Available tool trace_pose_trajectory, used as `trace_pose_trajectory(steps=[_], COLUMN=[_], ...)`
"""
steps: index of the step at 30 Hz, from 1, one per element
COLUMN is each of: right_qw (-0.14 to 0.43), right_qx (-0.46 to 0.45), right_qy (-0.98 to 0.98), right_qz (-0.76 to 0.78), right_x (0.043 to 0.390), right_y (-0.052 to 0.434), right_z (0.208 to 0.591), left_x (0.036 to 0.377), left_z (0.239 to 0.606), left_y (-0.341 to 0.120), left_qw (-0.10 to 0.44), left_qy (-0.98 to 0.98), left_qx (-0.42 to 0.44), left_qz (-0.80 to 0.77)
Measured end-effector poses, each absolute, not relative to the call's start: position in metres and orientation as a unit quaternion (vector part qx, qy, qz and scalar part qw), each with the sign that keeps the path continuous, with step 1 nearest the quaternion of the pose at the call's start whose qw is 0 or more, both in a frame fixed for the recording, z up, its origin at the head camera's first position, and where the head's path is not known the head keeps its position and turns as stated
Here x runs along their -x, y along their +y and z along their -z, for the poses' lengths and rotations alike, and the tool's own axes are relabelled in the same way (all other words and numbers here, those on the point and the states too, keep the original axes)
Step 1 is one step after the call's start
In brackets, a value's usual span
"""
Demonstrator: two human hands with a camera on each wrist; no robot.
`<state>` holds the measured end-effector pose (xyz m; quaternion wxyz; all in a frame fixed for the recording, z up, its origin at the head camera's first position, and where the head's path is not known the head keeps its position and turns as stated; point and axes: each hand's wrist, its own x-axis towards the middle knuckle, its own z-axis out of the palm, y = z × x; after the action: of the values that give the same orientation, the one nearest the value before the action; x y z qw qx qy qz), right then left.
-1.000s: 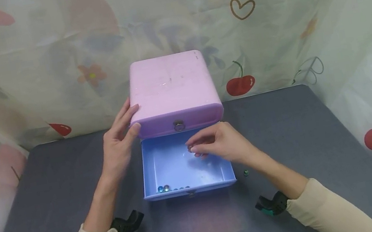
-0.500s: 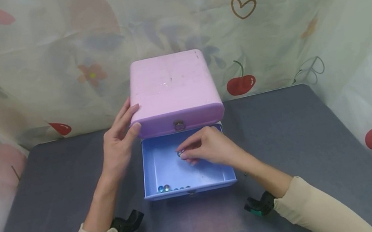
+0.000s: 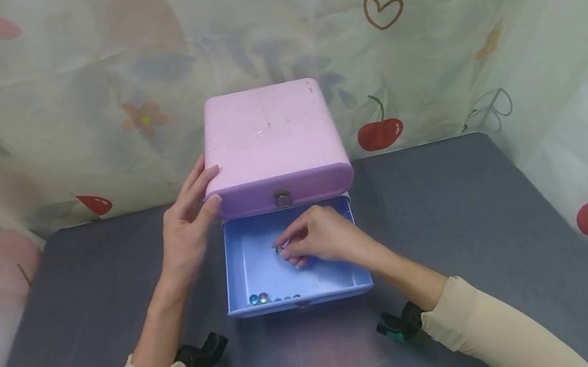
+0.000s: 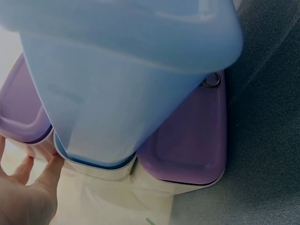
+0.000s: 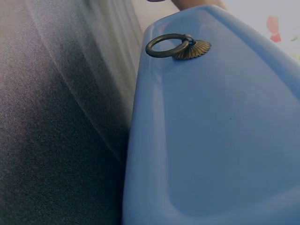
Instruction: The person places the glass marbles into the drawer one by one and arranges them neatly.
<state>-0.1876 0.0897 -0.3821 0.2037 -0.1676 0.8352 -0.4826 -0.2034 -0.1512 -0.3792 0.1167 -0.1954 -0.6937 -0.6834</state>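
A small pink chest of drawers stands at the middle back, with a purple top drawer. Its blue drawer, below that one, is pulled out towards me. My left hand rests on the chest's left side, thumb at the front corner; its extended fingers touch the side in the left wrist view. Over the blue drawer, my right hand pinches a small glass marble between thumb and fingertips. Several marbles lie along the drawer's front wall.
A lower purple drawer is closed. The blue drawer's front bears a ring handle. Everything stands on a dark grey tabletop, with a printed curtain close behind.
My right hand has moved left and slightly nearer within the blue drawer, carrying the marble. Its forearm now covers the spot where a green marble lay on the table. My left hand stays put.
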Motion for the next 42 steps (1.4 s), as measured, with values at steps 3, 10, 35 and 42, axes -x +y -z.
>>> trace_pose_trajectory(steps=[3, 10, 35, 42], right_qw=[0.206, 0.211, 0.19, 0.168], right_qx=[0.165, 0.154, 0.203, 0.19], right_qy=[0.838, 0.839, 0.738, 0.749], right_qz=[0.477, 0.477, 0.615, 0.612], right_x=[0.188, 0.189, 0.184, 0.179], right_y=[0.089, 0.089, 0.116, 0.131], right_z=[0.383, 0.384, 0.368, 0.367], left_x=[0.203, 0.204, 0.202, 0.203], left_z=[0.379, 0.38, 0.381, 0.381], left_y=[-0.151, -0.15, -0.149, -0.149], left_qw=[0.118, 0.119, 0.122, 0.124], left_qy=[-0.695, -0.698, -0.682, -0.685], left_qx=[0.195, 0.197, 0.193, 0.19], left_qz=[0.681, 0.679, 0.694, 0.692])
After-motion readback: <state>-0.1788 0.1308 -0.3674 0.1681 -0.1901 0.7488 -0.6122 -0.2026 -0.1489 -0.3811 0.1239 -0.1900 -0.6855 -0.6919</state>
